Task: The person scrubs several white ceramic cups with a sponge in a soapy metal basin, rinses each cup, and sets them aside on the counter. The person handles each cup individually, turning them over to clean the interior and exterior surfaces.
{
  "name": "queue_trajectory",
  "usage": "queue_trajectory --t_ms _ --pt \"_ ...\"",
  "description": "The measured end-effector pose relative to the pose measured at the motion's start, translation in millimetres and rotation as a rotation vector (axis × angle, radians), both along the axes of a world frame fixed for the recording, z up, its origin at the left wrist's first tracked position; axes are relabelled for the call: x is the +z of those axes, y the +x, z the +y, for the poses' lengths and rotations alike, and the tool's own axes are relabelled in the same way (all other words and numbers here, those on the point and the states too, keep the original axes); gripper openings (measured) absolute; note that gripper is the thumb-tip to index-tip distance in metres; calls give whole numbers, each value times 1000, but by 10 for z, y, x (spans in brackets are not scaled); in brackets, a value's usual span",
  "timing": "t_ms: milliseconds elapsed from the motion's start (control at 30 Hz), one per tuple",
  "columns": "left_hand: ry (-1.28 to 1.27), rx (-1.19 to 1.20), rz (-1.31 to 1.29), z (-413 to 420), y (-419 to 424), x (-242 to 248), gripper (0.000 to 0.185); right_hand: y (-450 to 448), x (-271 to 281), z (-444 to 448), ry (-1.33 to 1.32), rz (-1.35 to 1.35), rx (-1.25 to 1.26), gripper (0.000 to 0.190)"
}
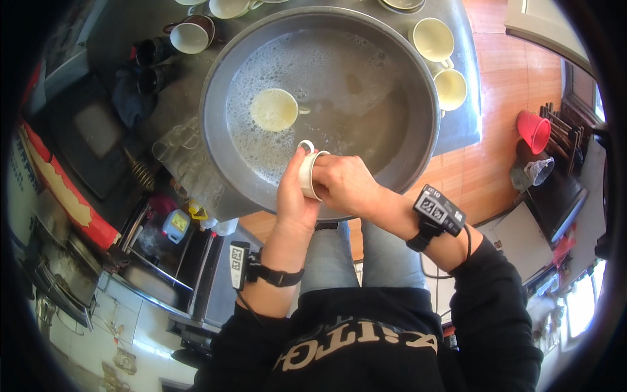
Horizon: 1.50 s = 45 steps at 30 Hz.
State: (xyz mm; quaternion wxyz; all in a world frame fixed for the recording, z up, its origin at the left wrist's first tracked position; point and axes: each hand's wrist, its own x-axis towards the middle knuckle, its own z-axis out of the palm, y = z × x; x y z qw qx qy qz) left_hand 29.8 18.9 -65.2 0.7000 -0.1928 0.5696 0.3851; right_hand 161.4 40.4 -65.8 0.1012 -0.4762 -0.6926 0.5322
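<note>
A small white cup (307,177) with a ring handle is tilted on its side over the near edge of a big round grey basin (215,161). Around its outside my left hand (293,196) is wrapped, with the thumb by the handle. The fingers of my right hand (345,183) reach inside its mouth; whether they hold a cloth or sponge is hidden. Cloudy, sudsy water (343,98) fills much of the basin. In it floats or stands a cream mug (274,110), full of foamy liquid, left of centre.
Two cream mugs (433,39) (449,89) stand on the metal table (460,127) right of the basin. Left of it are a brown mug with a white inside (190,37) and several clear glasses (181,142). Past the table's lower left sits a blue bottle (176,226); a red bucket (534,132) is far right.
</note>
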Motion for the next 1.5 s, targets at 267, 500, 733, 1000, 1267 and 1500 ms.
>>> queue_trajectory --t_ms 267,500,733,1000,1267,1500 --pt "730 -492 220 2 -99 30 71 22 -119 -24 -1562 992 -926 14" --pt "466 -136 279 -157 50 -31 42 -244 -11 -275 -713 522 -710 8" --pt "-23 -156 161 -140 -19 -29 26 50 -244 -64 384 219 163 6" --pt "331 -500 668 -176 10 0 33 -283 -50 -231 -664 369 -697 4" --pt "370 -287 391 -195 -45 6 34 -207 -32 -244 -364 474 -598 4" --pt "51 -143 268 -138 -19 -131 27 -62 -219 -52 199 132 -71 8"
